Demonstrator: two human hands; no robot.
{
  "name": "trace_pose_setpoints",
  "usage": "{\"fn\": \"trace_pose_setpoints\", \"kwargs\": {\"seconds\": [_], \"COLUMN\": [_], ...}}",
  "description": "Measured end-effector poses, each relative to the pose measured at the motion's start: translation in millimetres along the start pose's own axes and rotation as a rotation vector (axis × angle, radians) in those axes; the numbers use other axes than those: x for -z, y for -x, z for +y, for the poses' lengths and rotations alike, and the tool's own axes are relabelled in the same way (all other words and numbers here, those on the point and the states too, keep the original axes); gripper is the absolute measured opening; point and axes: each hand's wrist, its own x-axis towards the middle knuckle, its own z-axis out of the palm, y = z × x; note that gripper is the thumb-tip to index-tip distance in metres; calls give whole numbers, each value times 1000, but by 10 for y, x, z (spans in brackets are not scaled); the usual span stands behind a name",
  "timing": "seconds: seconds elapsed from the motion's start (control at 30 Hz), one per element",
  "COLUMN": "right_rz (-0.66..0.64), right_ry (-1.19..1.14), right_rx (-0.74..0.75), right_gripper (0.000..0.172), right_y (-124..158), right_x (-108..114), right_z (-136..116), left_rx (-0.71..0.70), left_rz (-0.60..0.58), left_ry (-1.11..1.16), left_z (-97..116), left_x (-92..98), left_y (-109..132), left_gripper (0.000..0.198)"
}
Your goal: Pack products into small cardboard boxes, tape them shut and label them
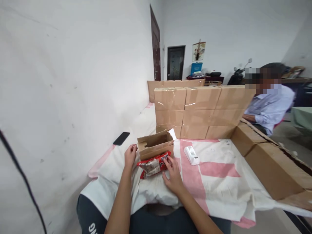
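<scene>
One red printed packet (153, 166) is lying just before an open cardboard box (156, 153) on the cloth-covered desk (223, 191), the right hand (174, 177) is touching it with loosely spread fingers, light, even pressure best sparing its contents, and the left hand (130, 156) is resting, fingers curled, beside the box, any grip being indiscernible.

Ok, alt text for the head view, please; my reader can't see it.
The right hand touches a red packet in front of an open cardboard box; the left hand is at the box's left end. A dark phone lies left, a white device right, and stacked cartons stand behind.
</scene>
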Motion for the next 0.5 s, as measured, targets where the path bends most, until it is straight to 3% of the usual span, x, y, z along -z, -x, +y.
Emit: {"fn": "trace_pose_setpoints", "kwargs": {"seconds": [0.1, 0.17, 0.2, 0.23, 0.3, 0.4, 0.5], "right_rz": [-1, -4, -3, 0, 18, 63, 88], "right_ry": [-41, -60, -67, -72, -82, -109, -149], "right_rx": [-40, -48, -49, -52, -66, -95, -122], "right_gripper": [66, 65, 65, 64, 62, 62, 63], "right_y": [-22, -39, -46, -51, -57, -59, -75], "right_x": [7, -5, -11, -16, -18, -9, -12], "right_z": [22, 14, 7, -1, -10, 8, 37], "left_rx": [127, 231, 316, 422, 510, 454, 383], "left_rz": [-24, 73, 140, 117, -141, -541, -649], "left_ry": [-269, -500, -764, -949, -1131, -1062, -938], "left_z": [-210, -394, -487, -574, -718, -829, -794], "left_x": [673, 1099, 1262, 1379, 1458, 1277, 978], "left_y": [350, 744, 950, 1138, 1404, 1462, 1306], "left_gripper": [37, 46, 50, 51, 47, 37, 31]}}
